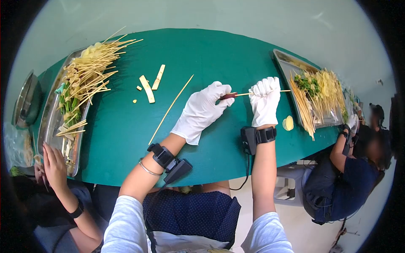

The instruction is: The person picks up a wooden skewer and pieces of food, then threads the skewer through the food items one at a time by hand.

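Note:
Both my hands wear white gloves, side by side above the green table (139,126). In my left hand (206,103) is a dark reddish-brown piece of food (228,96), pinched at the fingertips. A wooden skewer (243,94) runs from that piece into my right hand (265,95), whose fingers are wrapped round it. The skewer's far end sticks out to the right, toward a metal tray. Left of my left hand, a loose skewer (171,110) lies slantwise on the table.
Pale strips (147,88) and small bits lie left of centre. Trays of skewered food stand at left (52,126) and right (287,63). A yellowish piece (288,123) lies near the right tray. A metal bowl (28,101) and a co-worker's hand (55,164) are left; another person sits right.

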A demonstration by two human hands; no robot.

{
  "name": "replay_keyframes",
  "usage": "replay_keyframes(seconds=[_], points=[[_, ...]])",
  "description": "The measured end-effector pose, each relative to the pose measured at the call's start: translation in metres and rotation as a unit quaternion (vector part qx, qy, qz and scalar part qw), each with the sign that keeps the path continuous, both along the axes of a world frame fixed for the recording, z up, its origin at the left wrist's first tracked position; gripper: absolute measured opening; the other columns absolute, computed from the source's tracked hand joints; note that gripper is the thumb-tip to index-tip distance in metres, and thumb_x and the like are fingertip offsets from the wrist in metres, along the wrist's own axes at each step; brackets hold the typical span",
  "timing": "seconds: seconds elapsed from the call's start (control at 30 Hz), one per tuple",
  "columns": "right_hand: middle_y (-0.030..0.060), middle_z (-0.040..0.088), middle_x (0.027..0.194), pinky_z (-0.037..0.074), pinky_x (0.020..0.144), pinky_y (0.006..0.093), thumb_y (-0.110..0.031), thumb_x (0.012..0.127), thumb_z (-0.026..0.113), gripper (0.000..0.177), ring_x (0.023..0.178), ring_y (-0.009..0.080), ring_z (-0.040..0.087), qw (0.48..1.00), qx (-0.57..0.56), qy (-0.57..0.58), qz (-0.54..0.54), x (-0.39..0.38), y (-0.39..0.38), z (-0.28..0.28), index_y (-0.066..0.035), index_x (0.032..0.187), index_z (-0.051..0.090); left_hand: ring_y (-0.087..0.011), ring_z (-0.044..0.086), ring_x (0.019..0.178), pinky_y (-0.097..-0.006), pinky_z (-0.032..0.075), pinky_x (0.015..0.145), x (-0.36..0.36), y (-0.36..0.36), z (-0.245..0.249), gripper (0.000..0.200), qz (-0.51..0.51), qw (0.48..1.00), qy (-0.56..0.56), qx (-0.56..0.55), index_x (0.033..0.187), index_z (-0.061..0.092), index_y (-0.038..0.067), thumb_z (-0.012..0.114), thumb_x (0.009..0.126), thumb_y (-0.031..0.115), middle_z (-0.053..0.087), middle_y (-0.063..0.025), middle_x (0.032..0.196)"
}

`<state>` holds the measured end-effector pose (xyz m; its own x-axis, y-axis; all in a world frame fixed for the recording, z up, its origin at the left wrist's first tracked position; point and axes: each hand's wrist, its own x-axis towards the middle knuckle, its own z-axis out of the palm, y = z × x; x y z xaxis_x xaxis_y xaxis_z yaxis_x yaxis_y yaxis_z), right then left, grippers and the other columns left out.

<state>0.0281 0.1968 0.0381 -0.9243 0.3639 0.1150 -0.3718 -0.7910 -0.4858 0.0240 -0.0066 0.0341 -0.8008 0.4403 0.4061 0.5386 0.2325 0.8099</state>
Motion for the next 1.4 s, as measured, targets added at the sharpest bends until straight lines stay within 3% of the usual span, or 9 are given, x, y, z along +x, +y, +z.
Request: replay_keyframes(seconds=[0.17,0.37,0.57,0.67,0.87,0.97,1.17,1.27,1.4], points=[[-0.0052,0.021,0.048,0.018,0.038,0.0256,-0.035,0.100,0.040,0.047,0.039,0.0088,0.018,0.998,-0.023,0.031,0.048,-0.003,0.003,0.000,-0.017,0.058,0.030,-0.0135,0.058,0.071,-0.0250,0.045,0.065,-0.006,0.008,-0.009,0.025,-0.034,0.991,-0.120,0.057,0.098,0.065,0.002,0.065,0.088,0.024,0.061,-0.0037,0.080],[-0.0055,0.018,0.045,0.015,0.040,0.0267,-0.040,0.101,0.039,0.053,0.038,0.0094,0.014,0.997,0.019,0.052,0.058,0.008,-0.015,0.027,-0.019,0.054,0.027,-0.0042,0.040,0.059,-0.0213,0.031,0.054,-0.013,0.004,-0.010,0.025,-0.196,0.885,-0.378,0.186,0.094,0.065,0.000,0.061,0.091,0.024,0.049,0.0037,0.065],[-0.0050,0.020,0.045,0.016,0.040,0.0273,-0.040,0.102,0.034,0.052,0.038,0.0106,0.015,0.995,0.029,0.047,0.087,0.002,-0.006,0.015,-0.018,0.055,0.028,-0.0072,0.053,0.074,-0.0220,0.043,0.068,-0.009,0.011,-0.012,0.016,-0.161,0.925,-0.271,0.212,0.094,0.067,0.003,0.066,0.086,0.017,0.059,0.0004,0.078],[-0.0045,0.021,0.045,0.016,0.039,0.0273,-0.038,0.102,0.034,0.052,0.039,0.0106,0.016,0.997,0.014,0.024,0.070,-0.001,-0.005,0.010,-0.017,0.055,0.029,-0.0109,0.059,0.084,-0.0250,0.047,0.078,-0.007,0.010,-0.006,0.017,-0.085,0.969,-0.208,0.105,0.097,0.066,0.003,0.070,0.083,0.013,0.064,-0.0016,0.089],[-0.0042,0.021,0.046,0.017,0.039,0.0270,-0.032,0.101,0.036,0.048,0.039,0.0101,0.017,0.999,-0.007,-0.006,0.046,-0.003,-0.005,0.003,-0.017,0.056,0.030,-0.0138,0.062,0.090,-0.0265,0.049,0.081,-0.003,0.007,-0.008,0.021,-0.040,0.994,-0.074,0.070,0.102,0.063,0.000,0.069,0.085,0.011,0.062,-0.0047,0.098],[-0.0043,0.021,0.048,0.018,0.039,0.0265,-0.030,0.101,0.037,0.046,0.040,0.0097,0.018,0.999,-0.028,-0.012,0.036,-0.003,-0.006,-0.003,-0.017,0.058,0.031,-0.0141,0.062,0.092,-0.0262,0.050,0.083,-0.002,0.007,-0.007,0.022,-0.038,0.993,-0.075,0.079,0.105,0.062,0.002,0.069,0.085,0.007,0.062,-0.0043,0.100],[-0.0033,0.025,0.053,0.021,0.041,0.0255,-0.030,0.099,0.043,0.043,0.044,0.0089,0.023,0.994,-0.039,0.058,0.080,-0.003,-0.010,0.001,-0.015,0.060,0.033,-0.0140,0.062,0.098,-0.0259,0.049,0.088,-0.015,0.018,-0.028,0.037,-0.076,0.962,-0.098,0.244,0.117,0.057,0.007,0.067,0.083,-0.003,0.061,-0.0042,0.102],[-0.0025,0.026,0.055,0.023,0.043,0.0253,-0.031,0.099,0.046,0.043,0.047,0.0094,0.025,0.995,-0.040,0.046,0.080,-0.003,-0.020,0.010,-0.015,0.060,0.033,-0.0110,0.060,0.093,-0.0227,0.048,0.085,-0.019,0.021,-0.031,0.042,-0.040,0.969,-0.039,0.240,0.120,0.055,0.008,0.067,0.082,-0.004,0.060,-0.0034,0.101],[-0.0022,0.026,0.057,0.026,0.047,0.0252,-0.032,0.098,0.046,0.044,0.050,0.0103,0.028,0.994,-0.036,0.034,0.096,-0.003,-0.028,0.013,-0.014,0.061,0.032,-0.0078,0.055,0.085,-0.0206,0.047,0.080,-0.019,0.019,-0.030,0.045,-0.048,0.960,-0.123,0.248,0.121,0.054,0.007,0.068,0.080,-0.005,0.057,-0.0014,0.100]])
